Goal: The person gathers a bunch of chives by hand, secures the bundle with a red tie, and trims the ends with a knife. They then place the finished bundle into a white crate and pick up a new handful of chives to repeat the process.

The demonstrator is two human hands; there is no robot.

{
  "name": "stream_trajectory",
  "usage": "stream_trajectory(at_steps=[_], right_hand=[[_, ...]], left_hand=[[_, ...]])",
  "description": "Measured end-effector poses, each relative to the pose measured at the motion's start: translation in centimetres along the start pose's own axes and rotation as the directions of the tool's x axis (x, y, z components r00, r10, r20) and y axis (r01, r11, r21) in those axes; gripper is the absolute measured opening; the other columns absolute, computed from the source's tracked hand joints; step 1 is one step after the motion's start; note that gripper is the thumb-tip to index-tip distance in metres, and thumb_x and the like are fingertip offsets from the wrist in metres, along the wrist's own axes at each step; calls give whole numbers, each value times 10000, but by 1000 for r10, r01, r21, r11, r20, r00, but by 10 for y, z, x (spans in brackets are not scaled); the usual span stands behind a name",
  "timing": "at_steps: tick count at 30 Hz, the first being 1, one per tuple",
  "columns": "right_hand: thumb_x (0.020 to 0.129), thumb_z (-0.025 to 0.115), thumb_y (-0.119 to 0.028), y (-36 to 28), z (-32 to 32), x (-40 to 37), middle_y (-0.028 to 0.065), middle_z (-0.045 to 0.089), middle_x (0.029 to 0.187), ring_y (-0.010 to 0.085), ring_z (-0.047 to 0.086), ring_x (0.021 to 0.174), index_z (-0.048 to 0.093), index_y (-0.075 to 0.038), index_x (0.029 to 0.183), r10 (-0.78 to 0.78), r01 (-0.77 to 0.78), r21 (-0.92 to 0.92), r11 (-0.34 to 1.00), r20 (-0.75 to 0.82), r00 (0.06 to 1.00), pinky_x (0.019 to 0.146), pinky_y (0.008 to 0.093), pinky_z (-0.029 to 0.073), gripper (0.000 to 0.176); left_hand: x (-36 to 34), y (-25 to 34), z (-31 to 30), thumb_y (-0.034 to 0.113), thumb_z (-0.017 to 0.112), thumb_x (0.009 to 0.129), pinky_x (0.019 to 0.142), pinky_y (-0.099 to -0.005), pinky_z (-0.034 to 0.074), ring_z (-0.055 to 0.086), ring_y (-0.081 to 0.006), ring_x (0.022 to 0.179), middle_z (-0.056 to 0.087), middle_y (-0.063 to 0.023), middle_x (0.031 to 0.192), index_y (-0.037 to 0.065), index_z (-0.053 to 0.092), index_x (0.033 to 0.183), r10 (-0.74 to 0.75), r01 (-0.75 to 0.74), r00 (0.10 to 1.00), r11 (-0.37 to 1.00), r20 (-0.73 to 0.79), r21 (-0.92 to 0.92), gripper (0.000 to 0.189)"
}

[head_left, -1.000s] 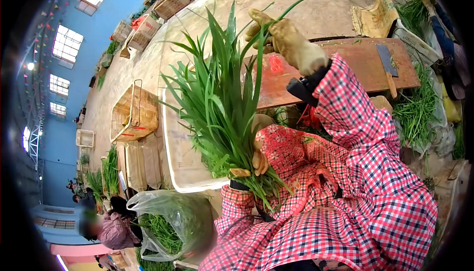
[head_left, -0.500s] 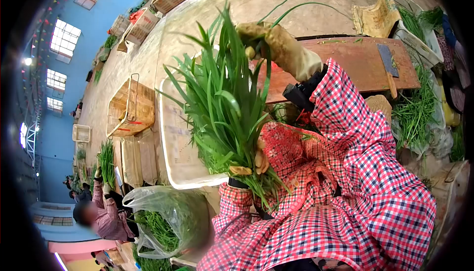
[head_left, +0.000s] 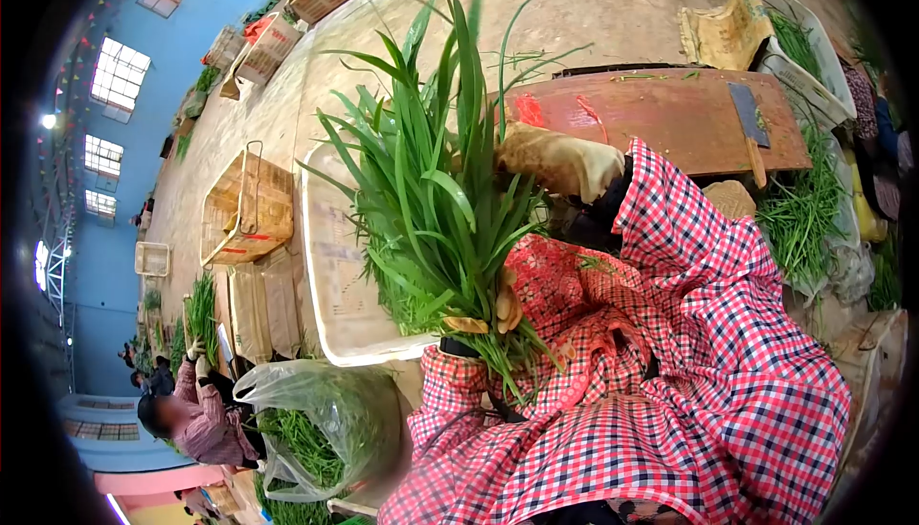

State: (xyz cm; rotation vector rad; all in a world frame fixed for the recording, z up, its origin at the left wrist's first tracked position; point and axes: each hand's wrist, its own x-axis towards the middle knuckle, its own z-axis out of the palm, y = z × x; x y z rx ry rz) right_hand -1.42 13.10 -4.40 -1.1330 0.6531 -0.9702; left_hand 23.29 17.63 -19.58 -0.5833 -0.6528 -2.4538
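Observation:
A thick bunch of long, flat green leaves point(head_left: 421, 176), looking like garlic chives, stands upright in front of me. My left hand point(head_left: 505, 310), in a tan glove, is closed round its lower stems, with cut ends poking out below. At the bunch's right side is my right hand point(head_left: 555, 156), in a stained pale glove. Its fingertips are partly hidden behind the leaves; a few thin green stems point(head_left: 504, 75) rise from them. Behind the bunch stands a white plastic crate point(head_left: 335, 334). My lap is covered by a red patterned cloth point(head_left: 546, 281).
A reddish wooden board point(head_left: 661, 123) carries a wide-bladed knife point(head_left: 749, 115). Loose greens point(head_left: 804, 209) lie at right, below another crate point(head_left: 814, 85). A clear plastic bag of greens point(head_left: 330, 429) stands at left, near a yellowish crate point(head_left: 247, 209) and a co-worker point(head_left: 196, 420) holding greens.
My right hand has come down along the bunch, from near the leaf tips to mid-height, and the thin stems came down with it. My left hand keeps its hold.

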Motion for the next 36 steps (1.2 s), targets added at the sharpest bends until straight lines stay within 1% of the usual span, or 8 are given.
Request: stream_trajectory(at_steps=[6, 12, 18, 21, 24, 30, 32, 36], right_hand=[[995, 531, -316, -1, -20, -13, 38, 666, 885, 83, 599, 725, 644, -34, 1092, 148, -151, -149, 977, -29, 989, 622, 218, 486, 319], [1010, 501, -305, -5, -40, -36, 35, 661, 883, 75, 583, 711, 638, -30, 1093, 289, -299, -284, 911, -79, 954, 608, 204, 474, 319], [1025, 471, -295, -28, -59, -72, 32, 655, 881, 67, 567, 698, 632, -25, 1094, 250, -306, -309, 900, -207, 946, 595, 190, 462, 321], [1033, 457, -290, -48, -70, -106, 30, 653, 880, 63, 559, 691, 629, -23, 1095, 174, -274, -301, 913, -318, 932, 589, 183, 456, 323], [1010, 492, -400, -54, -82, -153, 37, 677, 935, 64, 557, 658, 654, -31, 1051, 29, -104, -129, 986, -478, 878, 558, 180, 456, 406], [989, 497, -462, -44, -98, -280, 38, 684, 917, 70, 589, 642, 663, -41, 1043, -78, -128, -206, 970, -765, 639, 527, 210, 424, 455], [970, 531, -450, -34, -87, -320, 41, 676, 800, 94, 589, 577, 660, -24, 973, -159, -140, -297, 945, -787, 595, 487, 221, 429, 445], [982, 514, -416, 18, -60, -389, 40, 693, 789, 95, 610, 573, 670, -65, 929, 116, -442, -98, 892, -894, 432, 483, 207, 418, 388]], left_hand=[[5, 7, 7, 501, 424, 986, 593, -431, 490, 641, -402, 790, 559, -397, 1149, -16, 371, 1422, -192, 186, 981, 966, -18, -178, 678], [9, 5, 27, 526, 492, 938, 600, -391, 480, 660, -296, 780, 558, -241, 1283, 33, 472, 1360, -202, 195, 952, 979, -230, -52, 649], [12, 3, 13, 499, 483, 951, 625, -429, 489, 658, -366, 902, 498, -257, 1354, 30, 450, 1381, -342, 346, 888, 937, -307, -43, 636], [25, 24, 20, 498, 478, 955, 635, -434, 482, 651, -378, 901, 488, -267, 1358, 1, 436, 1376, -524, 780, 625, 446, -578, 439, 653], [45, 10, 12, 510, 452, 962, 572, -399, 454, 610, -341, 745, 534, -291, 1234, -77, 440, 1311, -320, 373, 885, 922, -337, 103, 683], [81, -2, -1, 482, 450, 966, 523, -378, 429, 553, -302, 566, 649, -217, 804, -126, 464, 1217, -266, 462, 803, 843, -533, 276, 658], [84, -10, -26, 486, 462, 963, 513, -376, 413, 553, -280, 558, 664, -182, 842, -97, 475, 1228, -324, 422, 878, 872, -352, 250, 640], [76, -28, -71, 531, 482, 946, 513, -375, 399, 547, -248, 547, 677, -122, 870, -20, 495, 1257, -491, 499, 865, 817, -103, 291, 633]])
